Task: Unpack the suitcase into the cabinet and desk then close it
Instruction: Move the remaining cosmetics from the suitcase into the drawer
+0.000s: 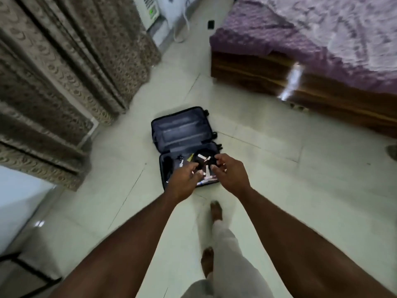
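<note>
**Presently: open suitcase on tiled floor, both hands extended above it**

Item 1. Suitcase [182, 134], dark, soft-lined, lying fully open on the pale tiled floor [268, 179], midway between the curtain and the bed. Far half shows bare lining with two strap-like bands. Near half holds a jumble of small articles: a dark rounded object, several white pieces, a yellow scrap; motion blur prevents closer naming. Wheels show along the right edge.

Item 2. Left hand [184, 179], reaching forward over the near half of the suitcase, fingers loosely curled. Whether it holds anything cannot be told.

Item 3. Right hand [229, 173], alongside and just apart from the left, over the near right corner of the suitcase, fingers bent downward. Grip likewise cannot be told; no article is plainly pinched.

Item 4. Person's legs, light trousers [225, 254], bare feet on the floor just short of the suitcase.

Item 5. Bed [279, 69], wooden frame with purple cover, upper right.

Item 6. Patterned brown curtain [53, 82], left side, hanging to the floor.

Item 7. White appliance [148, 9] with a green light, beyond the curtain, at the top edge.
</note>
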